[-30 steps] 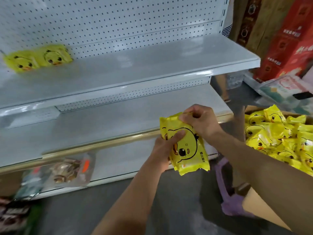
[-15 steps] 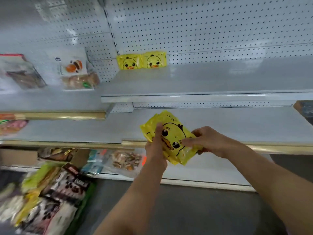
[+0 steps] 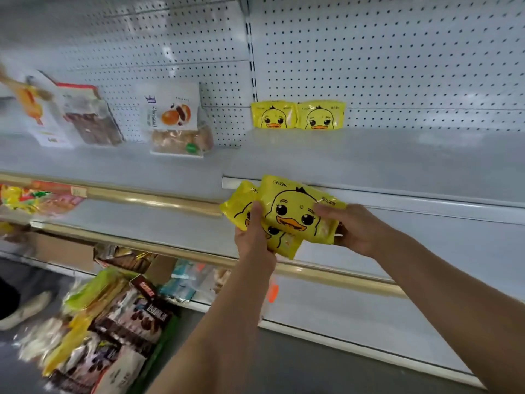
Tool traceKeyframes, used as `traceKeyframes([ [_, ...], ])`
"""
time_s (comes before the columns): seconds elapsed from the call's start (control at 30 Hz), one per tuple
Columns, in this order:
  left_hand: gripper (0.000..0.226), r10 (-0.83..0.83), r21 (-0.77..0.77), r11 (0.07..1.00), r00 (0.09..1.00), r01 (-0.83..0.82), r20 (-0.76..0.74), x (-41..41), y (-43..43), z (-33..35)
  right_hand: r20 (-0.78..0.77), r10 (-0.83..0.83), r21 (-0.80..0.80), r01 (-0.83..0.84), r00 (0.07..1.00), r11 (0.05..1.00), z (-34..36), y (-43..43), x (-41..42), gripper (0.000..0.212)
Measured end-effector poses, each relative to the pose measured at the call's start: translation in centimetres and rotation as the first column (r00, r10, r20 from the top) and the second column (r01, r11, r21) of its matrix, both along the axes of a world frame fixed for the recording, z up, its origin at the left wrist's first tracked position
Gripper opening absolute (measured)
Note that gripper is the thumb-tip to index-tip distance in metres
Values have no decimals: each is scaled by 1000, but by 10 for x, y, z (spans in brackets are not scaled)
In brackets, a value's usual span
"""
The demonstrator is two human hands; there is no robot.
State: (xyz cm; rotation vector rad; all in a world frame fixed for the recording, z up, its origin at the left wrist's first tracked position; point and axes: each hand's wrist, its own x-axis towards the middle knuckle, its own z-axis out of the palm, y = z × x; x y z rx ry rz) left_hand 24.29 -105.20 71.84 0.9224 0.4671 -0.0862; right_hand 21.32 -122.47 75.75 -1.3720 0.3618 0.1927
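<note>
I hold two overlapping yellow duck-face packets in front of a white store shelf. My right hand [image 3: 353, 228] grips the front packet [image 3: 295, 209] by its right edge. Behind and to the left of it lies the rear packet [image 3: 238, 204], which my left hand [image 3: 255, 237] holds with the thumb pressed on its face. Two more duck packets [image 3: 298, 115] stand upright against the pegboard at the back of the upper shelf [image 3: 383, 157], above my hands.
Snack bags [image 3: 176, 120] lean on the left bay's shelf. A pile of mixed snack packs [image 3: 108, 322] sits in a box on the floor at lower left. A shoe [image 3: 25, 311] of another person shows at far left. Gold rails edge the lower shelves.
The view swung left and closer to the shelf. Both hands rose with the packets, and the front packet has slid right, fanning the two apart.
</note>
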Motion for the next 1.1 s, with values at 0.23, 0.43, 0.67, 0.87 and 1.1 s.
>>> traceKeyframes([
  [0.23,44,26,41,999,998,-28,59,106,10,30,176,-136,37,131,975,991,28,10,102,19],
  [0.43,42,79,74,994,994,-85,76,189,18,45,222,-224,-18,234,949,972,34,-4,190,19],
  [0.67,39,81,120,989,994,-90,76,279,31,56,293,-328,-236,400,898,886,14,-25,284,20],
  [0.87,34,-27,92,996,998,21,62,339,39,55,385,-236,-396,391,892,831,5,-23,347,32],
  [1.1,22,-87,62,994,996,85,28,384,47,36,425,-208,-518,425,881,743,-4,-17,416,65],
])
